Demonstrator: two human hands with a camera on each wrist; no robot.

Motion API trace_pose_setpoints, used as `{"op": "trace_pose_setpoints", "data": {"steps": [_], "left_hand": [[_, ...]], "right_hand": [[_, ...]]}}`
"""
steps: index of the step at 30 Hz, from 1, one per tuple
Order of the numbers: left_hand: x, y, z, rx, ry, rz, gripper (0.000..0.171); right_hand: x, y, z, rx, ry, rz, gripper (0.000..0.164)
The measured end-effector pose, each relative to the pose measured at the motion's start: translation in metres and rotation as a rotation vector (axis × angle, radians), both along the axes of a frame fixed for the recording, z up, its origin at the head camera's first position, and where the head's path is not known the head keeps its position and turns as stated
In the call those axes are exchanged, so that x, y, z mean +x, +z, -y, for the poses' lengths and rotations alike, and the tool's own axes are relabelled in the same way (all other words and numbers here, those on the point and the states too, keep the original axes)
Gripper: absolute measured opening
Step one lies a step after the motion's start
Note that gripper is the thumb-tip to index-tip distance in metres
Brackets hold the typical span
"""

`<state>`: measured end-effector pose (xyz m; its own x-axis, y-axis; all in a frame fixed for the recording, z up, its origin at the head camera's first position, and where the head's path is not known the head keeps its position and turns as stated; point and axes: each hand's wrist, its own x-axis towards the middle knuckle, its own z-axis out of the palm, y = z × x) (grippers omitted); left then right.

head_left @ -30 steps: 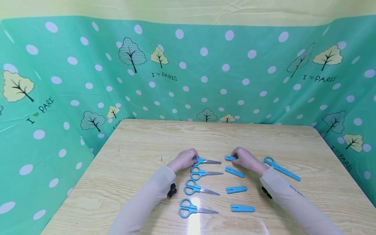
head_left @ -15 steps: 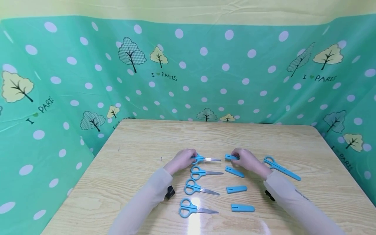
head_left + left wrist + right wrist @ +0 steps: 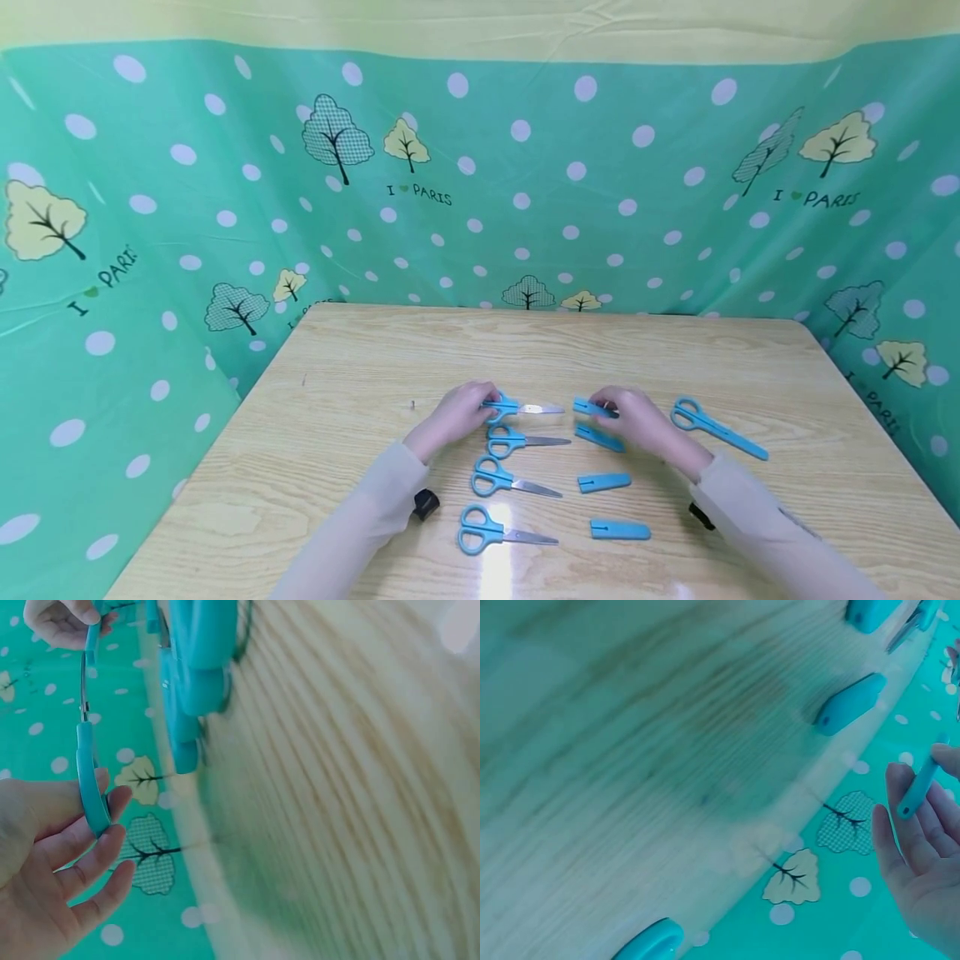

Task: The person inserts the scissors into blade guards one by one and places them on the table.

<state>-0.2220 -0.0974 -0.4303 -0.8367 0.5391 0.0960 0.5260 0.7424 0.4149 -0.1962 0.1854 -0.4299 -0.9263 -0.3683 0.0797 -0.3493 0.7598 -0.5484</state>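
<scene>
My left hand (image 3: pixel 463 410) pinches the blue handle of a pair of scissors (image 3: pixel 540 409), whose bare metal blades point right. Its thumb and fingers are at the handle (image 3: pixel 88 772) in the left wrist view, where the scissors look lifted off the table. Across a small gap, my right hand (image 3: pixel 633 419) pinches a blue blade cover (image 3: pixel 585 406), slotted end toward the blades. In the right wrist view that cover (image 3: pixel 921 784) lies between thumb and fingers. The cover and the scissors are apart.
Nearer on the wooden table (image 3: pixel 360 358) lie three more blue-handled scissors (image 3: pixel 498 479) in a column. Facing them are three blue covers (image 3: pixel 603 483). Right of my right hand lies a covered pair of scissors (image 3: pixel 720 429). A green dotted curtain (image 3: pixel 525 225) stands behind.
My left hand has drawn slightly left with the scissors. The right hand has shifted a little right and nearer, and its cover now slants. The things lying on the table have stayed in place.
</scene>
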Motion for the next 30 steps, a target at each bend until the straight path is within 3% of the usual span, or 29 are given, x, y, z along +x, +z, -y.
{"op": "trace_pose_setpoints", "data": {"steps": [16, 30], "left_hand": [[0.032, 0.022, 0.006, 0.043, -0.038, -0.094, 0.016], [0.055, 0.031, 0.006, 0.110, -0.074, -0.187, 0.016]], "right_hand": [[0.035, 0.018, 0.001, -0.027, 0.101, -0.264, 0.022], [0.060, 0.032, 0.002, -0.051, 0.230, -0.521, 0.031]]}}
